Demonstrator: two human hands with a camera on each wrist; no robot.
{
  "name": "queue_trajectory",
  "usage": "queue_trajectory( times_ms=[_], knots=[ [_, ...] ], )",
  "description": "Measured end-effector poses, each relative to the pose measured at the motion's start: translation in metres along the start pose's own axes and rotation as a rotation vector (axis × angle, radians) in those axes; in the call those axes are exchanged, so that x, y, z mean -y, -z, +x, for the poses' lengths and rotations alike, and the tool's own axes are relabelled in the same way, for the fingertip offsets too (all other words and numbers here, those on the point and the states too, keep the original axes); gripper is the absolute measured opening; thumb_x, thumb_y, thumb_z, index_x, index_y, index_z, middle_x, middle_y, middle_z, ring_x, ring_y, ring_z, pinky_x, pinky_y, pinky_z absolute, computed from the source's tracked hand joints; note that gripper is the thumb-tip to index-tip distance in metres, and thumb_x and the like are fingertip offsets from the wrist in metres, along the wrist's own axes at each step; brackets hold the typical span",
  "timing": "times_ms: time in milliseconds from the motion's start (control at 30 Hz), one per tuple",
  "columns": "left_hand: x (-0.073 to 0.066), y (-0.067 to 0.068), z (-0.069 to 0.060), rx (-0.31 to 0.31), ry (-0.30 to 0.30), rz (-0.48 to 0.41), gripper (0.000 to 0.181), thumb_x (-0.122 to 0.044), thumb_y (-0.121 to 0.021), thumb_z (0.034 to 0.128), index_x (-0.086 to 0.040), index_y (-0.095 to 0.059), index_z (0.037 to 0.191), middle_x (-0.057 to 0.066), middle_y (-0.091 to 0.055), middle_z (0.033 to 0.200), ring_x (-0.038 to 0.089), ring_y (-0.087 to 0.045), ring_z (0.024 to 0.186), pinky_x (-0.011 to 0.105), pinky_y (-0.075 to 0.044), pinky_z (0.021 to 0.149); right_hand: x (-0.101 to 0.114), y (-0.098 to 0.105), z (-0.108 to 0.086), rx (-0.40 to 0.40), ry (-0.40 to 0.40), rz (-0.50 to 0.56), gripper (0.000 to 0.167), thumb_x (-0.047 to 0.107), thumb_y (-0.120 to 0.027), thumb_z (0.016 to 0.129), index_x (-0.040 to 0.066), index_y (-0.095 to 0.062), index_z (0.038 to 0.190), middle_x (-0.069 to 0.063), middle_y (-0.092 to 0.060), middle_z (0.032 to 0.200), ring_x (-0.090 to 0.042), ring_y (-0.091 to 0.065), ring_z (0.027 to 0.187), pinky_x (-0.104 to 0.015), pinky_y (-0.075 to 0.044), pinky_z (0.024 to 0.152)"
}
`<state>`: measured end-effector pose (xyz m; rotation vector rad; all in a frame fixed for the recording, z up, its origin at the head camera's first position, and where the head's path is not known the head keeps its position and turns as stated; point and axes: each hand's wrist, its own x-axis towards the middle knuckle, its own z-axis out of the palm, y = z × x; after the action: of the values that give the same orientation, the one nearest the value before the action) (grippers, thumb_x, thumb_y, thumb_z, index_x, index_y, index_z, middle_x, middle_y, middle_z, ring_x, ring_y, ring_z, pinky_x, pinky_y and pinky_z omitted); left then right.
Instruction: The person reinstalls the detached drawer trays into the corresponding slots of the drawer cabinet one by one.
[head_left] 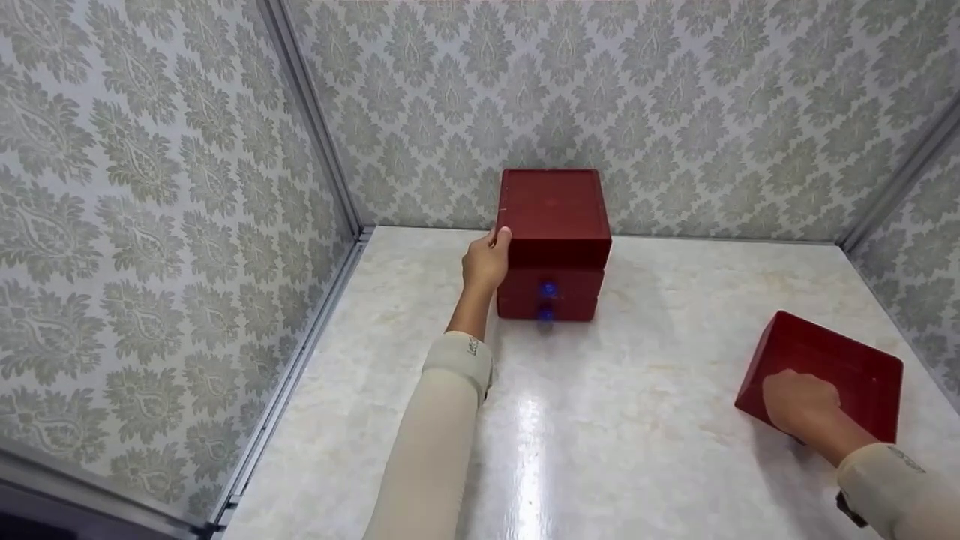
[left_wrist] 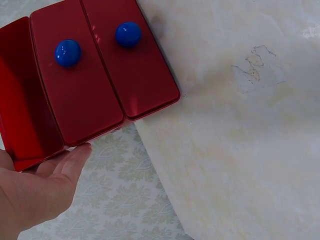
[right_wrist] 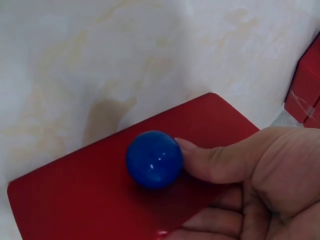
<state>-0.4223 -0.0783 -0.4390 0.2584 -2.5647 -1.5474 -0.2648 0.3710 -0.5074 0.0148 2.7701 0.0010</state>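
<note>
A red cabinet (head_left: 553,206) stands near the back wall, with an empty top slot (left_wrist: 22,95) and two closed drawers (left_wrist: 82,95) below it, each with a blue knob (left_wrist: 128,34). My left hand (head_left: 486,261) rests against the cabinet's left side, its visible fingers (left_wrist: 75,162) fairly straight along it. At the right, my right hand (head_left: 801,401) grips a removed red drawer (head_left: 862,360) by its front panel. The thumb lies outside, touching the drawer's blue knob (right_wrist: 154,159), and the other fingers reach over the rim to the inside. The drawer appears empty.
A pale marbled tabletop (head_left: 660,450) lies under everything. Patterned walls (head_left: 420,112) close in the back and both sides, with a metal rail (head_left: 300,352) along the left edge.
</note>
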Motion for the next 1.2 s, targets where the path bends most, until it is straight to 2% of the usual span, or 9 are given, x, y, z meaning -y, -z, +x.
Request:
queue_trajectory(
  times_ms=[100,267,567,667,800,867,967,1100,1200],
  knots=[
    [0.000,0.000,0.000,0.002,0.011,0.007,0.055,-0.053,-0.041,0.1061,-0.024,-0.051,0.152,0.002,-0.057,0.150,0.027,-0.051,0.142,0.044,-0.040,0.118,0.007,-0.001,-0.002,-0.045,0.038,-0.084,0.011,0.001,-0.072,0.084,-0.007,-0.067,0.091,-0.013,-0.059,0.068,-0.029,-0.055,0.062,-0.041,-0.052,0.055],
    [0.000,0.000,0.000,-0.010,0.010,0.005,0.054,-0.052,-0.042,0.1059,-0.023,-0.052,0.151,0.002,-0.058,0.149,0.027,-0.051,0.141,0.044,-0.040,0.117,0.024,-0.002,-0.007,-0.130,0.075,-0.120,0.008,0.002,-0.073,0.083,-0.005,-0.068,0.085,-0.011,-0.058,0.063,-0.027,-0.054,0.057,-0.041,-0.053,0.053],
    [0.000,-0.001,0.001,-0.010,0.005,0.009,0.054,-0.052,-0.041,0.1060,-0.024,-0.053,0.150,0.002,-0.058,0.149,0.027,-0.052,0.141,0.045,-0.041,0.117,0.062,0.000,-0.017,-0.130,0.104,-0.134,0.011,0.006,-0.075,0.083,-0.001,-0.067,0.085,-0.010,-0.058,0.064,-0.027,-0.053,0.060,-0.041,-0.051,0.054],
    [-0.001,0.000,-0.001,0.004,0.008,-0.013,0.054,-0.052,-0.041,0.1064,-0.024,-0.052,0.151,0.003,-0.056,0.151,0.028,-0.051,0.142,0.045,-0.040,0.117,0.077,-0.001,-0.023,-0.161,0.120,-0.122,0.016,0.007,-0.077,0.082,-0.001,-0.064,0.088,-0.011,-0.059,0.068,-0.027,-0.053,0.061,-0.043,-0.053,0.055],
    [-0.002,0.001,-0.002,0.028,0.024,-0.052,0.053,-0.051,-0.039,0.1072,-0.024,-0.051,0.151,0.003,-0.054,0.153,0.029,-0.047,0.144,0.046,-0.038,0.119,0.102,-0.003,-0.031,-0.211,0.150,-0.135,0.033,0.017,-0.080,0.083,-0.002,-0.060,0.099,-0.013,-0.060,0.072,-0.028,-0.054,0.062,-0.047,-0.056,0.057],
    [-0.002,0.002,-0.001,0.038,0.043,-0.076,0.053,-0.051,-0.040,0.1069,-0.024,-0.053,0.151,0.003,-0.053,0.154,0.029,-0.046,0.145,0.046,-0.037,0.120,0.115,-0.004,-0.035,-0.228,0.166,-0.139,0.037,0.026,-0.078,0.087,-0.001,-0.057,0.102,-0.014,-0.059,0.072,-0.028,-0.054,0.061,-0.048,-0.055,0.057],
    [-0.002,0.003,0.000,0.043,0.114,-0.159,0.055,-0.052,-0.045,0.1041,-0.020,-0.059,0.146,0.005,-0.056,0.151,0.028,-0.048,0.143,0.045,-0.037,0.119,0.135,-0.005,-0.041,-0.261,0.204,-0.163,0.037,0.032,-0.075,0.090,0.003,-0.054,0.100,-0.013,-0.057,0.071,-0.028,-0.054,0.062,-0.049,-0.054,0.056],
    [-0.002,0.007,0.002,0.051,0.210,-0.303,0.058,-0.050,-0.053,0.1003,-0.010,-0.063,0.141,0.007,-0.059,0.147,0.026,-0.050,0.139,0.043,-0.037,0.119,0.159,-0.008,-0.051,-0.366,0.304,-0.223,0.026,0.021,-0.074,0.089,0.007,-0.052,0.093,-0.011,-0.054,0.067,-0.026,-0.054,0.061,-0.045,-0.053,0.052],
    [-0.003,0.008,0.005,0.071,0.239,-0.366,0.059,-0.048,-0.055,0.1000,-0.007,-0.061,0.142,0.007,-0.060,0.145,0.023,-0.053,0.136,0.041,-0.039,0.118,0.177,-0.006,-0.060,-0.416,0.390,-0.261,0.025,0.013,-0.075,0.087,0.010,-0.051,0.092,-0.008,-0.053,0.067,-0.023,-0.052,0.061,-0.040,-0.050,0.049]
  ],
)
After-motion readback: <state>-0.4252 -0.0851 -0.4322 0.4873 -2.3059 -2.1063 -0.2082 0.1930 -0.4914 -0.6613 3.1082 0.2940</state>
